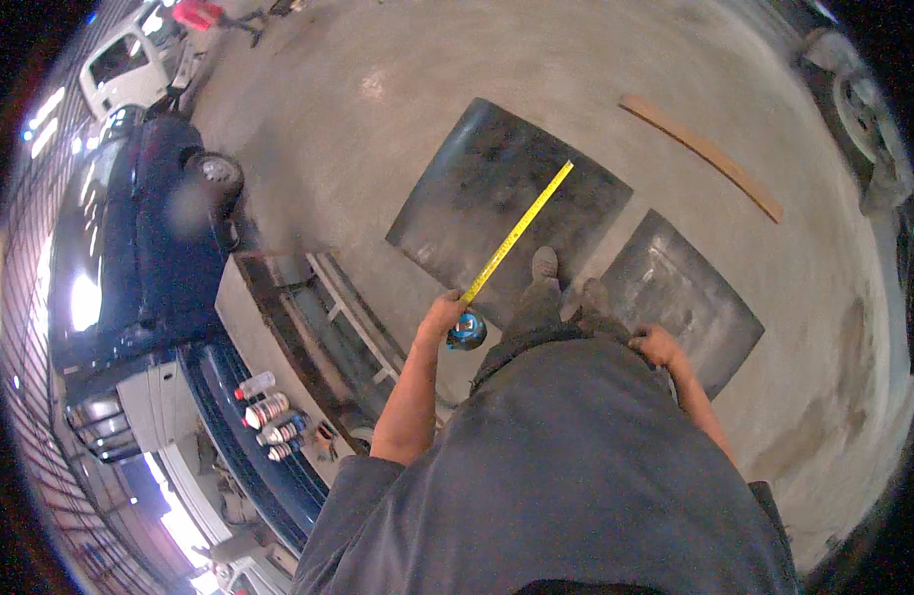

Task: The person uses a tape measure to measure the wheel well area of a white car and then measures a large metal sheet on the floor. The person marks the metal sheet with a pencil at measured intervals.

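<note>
My left hand [442, 315] is closed on a tape measure [467, 329], a blue and black case with its yellow blade [521, 226] pulled out. The blade slants away to the upper right, over a large dark sheet [457, 188] on the floor. Against my right thigh rests my right hand [657, 345], its fingers curled in; what they grip, if anything, is hidden. A second dark sheet [710, 297], scuffed pale in places, lies to the right. My shoes [544, 264] are beside and over the two sheets.
A wooden strip [705, 159] lies on the concrete floor at the far right. To the left are a metal frame [353, 307] and a dark blue vehicle [170, 218]. Several spray cans and bottles [269, 409] stand on a blue panel [249, 461]. A wheel [858, 114] shows far right.
</note>
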A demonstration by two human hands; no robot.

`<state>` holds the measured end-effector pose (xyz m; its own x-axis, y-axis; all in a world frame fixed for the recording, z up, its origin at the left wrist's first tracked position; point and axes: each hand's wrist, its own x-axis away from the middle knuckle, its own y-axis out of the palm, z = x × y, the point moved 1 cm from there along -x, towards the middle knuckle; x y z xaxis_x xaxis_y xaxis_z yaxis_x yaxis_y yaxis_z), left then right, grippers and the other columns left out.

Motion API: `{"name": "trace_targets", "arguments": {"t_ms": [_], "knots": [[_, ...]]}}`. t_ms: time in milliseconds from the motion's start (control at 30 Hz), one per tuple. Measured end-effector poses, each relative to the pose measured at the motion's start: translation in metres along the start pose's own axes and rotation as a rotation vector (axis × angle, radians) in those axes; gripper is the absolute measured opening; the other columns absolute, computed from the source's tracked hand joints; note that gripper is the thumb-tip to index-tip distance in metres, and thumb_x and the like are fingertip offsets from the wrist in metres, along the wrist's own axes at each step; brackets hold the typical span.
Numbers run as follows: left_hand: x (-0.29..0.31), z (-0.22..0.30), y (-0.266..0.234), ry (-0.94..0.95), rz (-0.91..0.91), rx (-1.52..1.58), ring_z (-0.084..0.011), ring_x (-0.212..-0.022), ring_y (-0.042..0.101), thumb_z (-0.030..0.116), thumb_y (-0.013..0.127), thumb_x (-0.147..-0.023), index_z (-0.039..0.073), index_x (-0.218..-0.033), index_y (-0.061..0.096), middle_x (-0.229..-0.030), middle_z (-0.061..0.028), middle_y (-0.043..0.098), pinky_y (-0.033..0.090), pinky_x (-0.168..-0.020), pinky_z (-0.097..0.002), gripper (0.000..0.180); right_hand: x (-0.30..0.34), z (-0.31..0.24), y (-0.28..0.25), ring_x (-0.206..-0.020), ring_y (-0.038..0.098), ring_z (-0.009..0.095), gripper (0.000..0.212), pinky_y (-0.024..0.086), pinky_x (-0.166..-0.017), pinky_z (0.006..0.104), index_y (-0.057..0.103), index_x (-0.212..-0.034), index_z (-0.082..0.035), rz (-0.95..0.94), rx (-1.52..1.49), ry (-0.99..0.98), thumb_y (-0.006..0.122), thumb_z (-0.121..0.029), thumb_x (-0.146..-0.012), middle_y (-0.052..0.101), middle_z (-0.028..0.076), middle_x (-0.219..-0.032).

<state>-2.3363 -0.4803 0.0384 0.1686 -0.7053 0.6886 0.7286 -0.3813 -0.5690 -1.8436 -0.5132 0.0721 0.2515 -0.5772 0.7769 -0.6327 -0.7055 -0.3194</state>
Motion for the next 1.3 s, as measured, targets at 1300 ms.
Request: {"name": "trace_targets", "arguments": {"t_ms": [1300], "knots": [[-0.23, 0.044, 0.035, 0.443, -0.176, -0.666, -0.0345, -0.098, 0.064, 0.026, 0.065, -0.075, 0.005, -0.104, 0.069, -0.103, -0.0183, 0.067, 0.051, -0.084, -0.0448, 0.036, -0.15, 0.16, 0.029, -0.098, 0.063, 0.037, 0.045, 0.05, -0.085, 0.0476, 0.066, -0.108, -0.006, 0.121, 0.071, -0.156, 0.058, -0.041, -0.082, 0.065, 0.021, -0.109]]}}
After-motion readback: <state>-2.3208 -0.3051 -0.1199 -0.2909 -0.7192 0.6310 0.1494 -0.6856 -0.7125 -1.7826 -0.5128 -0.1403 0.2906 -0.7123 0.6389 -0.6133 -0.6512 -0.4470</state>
